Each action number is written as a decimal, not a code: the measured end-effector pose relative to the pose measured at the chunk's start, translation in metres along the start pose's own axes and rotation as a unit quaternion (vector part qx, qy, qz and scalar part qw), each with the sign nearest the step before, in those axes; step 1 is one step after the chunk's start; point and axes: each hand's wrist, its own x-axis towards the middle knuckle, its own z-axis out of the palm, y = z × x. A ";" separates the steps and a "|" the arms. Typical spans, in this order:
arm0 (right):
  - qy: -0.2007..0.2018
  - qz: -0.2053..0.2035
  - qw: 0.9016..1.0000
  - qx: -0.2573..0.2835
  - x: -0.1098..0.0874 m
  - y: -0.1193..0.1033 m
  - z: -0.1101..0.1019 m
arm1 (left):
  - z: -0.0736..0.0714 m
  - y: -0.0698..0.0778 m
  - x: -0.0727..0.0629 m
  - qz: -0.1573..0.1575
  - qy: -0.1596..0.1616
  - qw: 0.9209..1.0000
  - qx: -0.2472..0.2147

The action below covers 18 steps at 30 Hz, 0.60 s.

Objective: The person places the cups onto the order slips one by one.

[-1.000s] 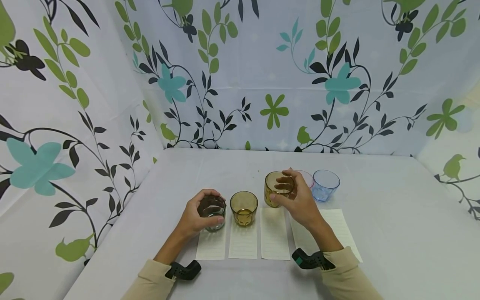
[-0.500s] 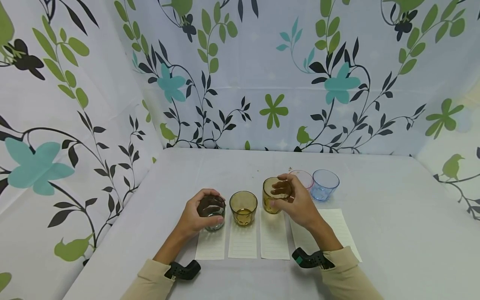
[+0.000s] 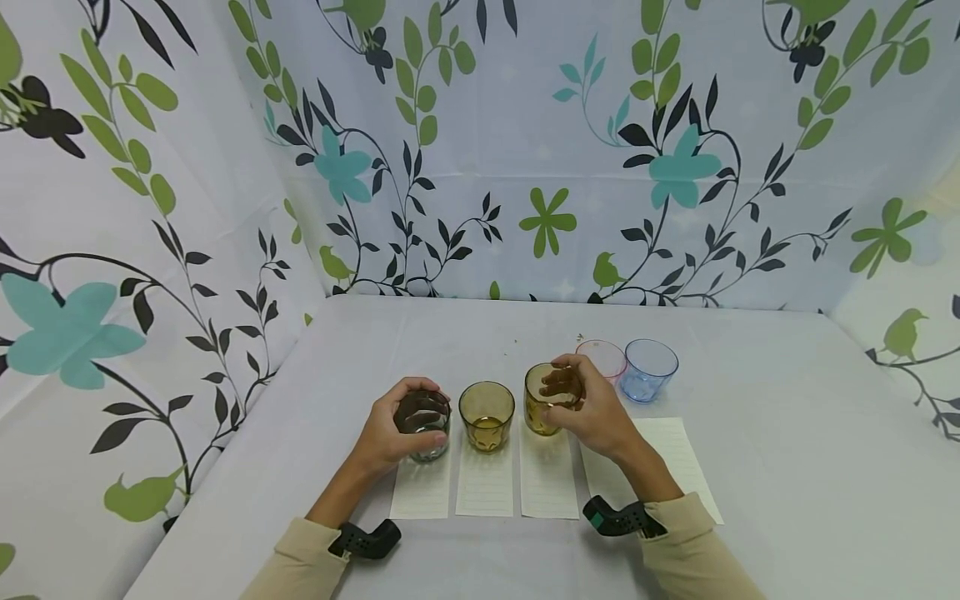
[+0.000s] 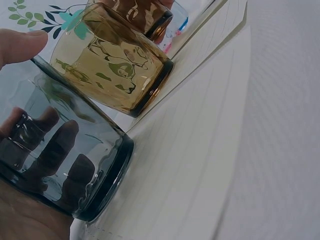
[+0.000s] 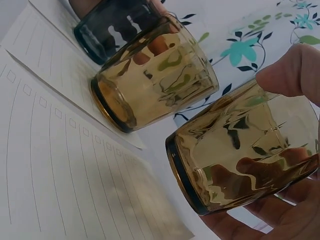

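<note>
R amber glass [image 3: 538, 404] upright at far end of 3rd paper strip [image 3: 549, 492] from L; can't tell if base is fully down. R hand [image 3: 596, 412] has it: thumb one side, curled fingers round the other, spread approx. one glass width. Fingers show thru the amber wall in R wrist view.

Ctr amber glass [image 3: 487, 417] stands upright at top of 2nd paper strip [image 3: 485, 492], apart from both hands, betw. the held glasses. Smoky grey-blue glass [image 3: 430, 454] at top of L-most paper strip [image 3: 422, 492]; L hand [image 3: 393, 429] wrapped round it, thumb nr side, fingers far side, also approx. glass width.

Printing: strips carry ruled lines; R wrist view shows a row of sm. printed squares [image 5: 58, 113] along them, one per col. Wider paper [image 3: 678, 467] at R, partly behind R forearm, also faintly lined, too sm. to make out more.

Behind R hand: pink-rimmed glass [image 3: 609, 361], w/ blue glass [image 3: 648, 375] just beside it. All on white tablecloth [image 3: 787, 433]. Blk wrist devices [image 3: 367, 540] on both wrists, R one w/ green patch; beige sleeves [image 3: 693, 542]. Leaf/flower/bird-print backdrop [image 3: 487, 100] behind.
</note>
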 end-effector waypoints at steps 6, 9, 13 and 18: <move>-0.009 0.012 1.000 0.003 0.001 0.002 0.001 | 0.000 -0.001 0.000 0.002 0.000 1.000 0.005; -0.015 0.020 1.000 -0.003 0.001 0.005 0.002 | 0.000 -0.001 0.000 0.000 0.001 1.000 0.007; -0.020 0.029 0.999 -0.008 0.001 0.008 0.003 | 0.000 -0.001 0.001 -0.001 0.002 1.000 0.003; -0.028 0.030 0.999 -0.004 0.000 0.009 0.004 | 0.000 -0.001 0.001 0.000 0.002 1.000 0.006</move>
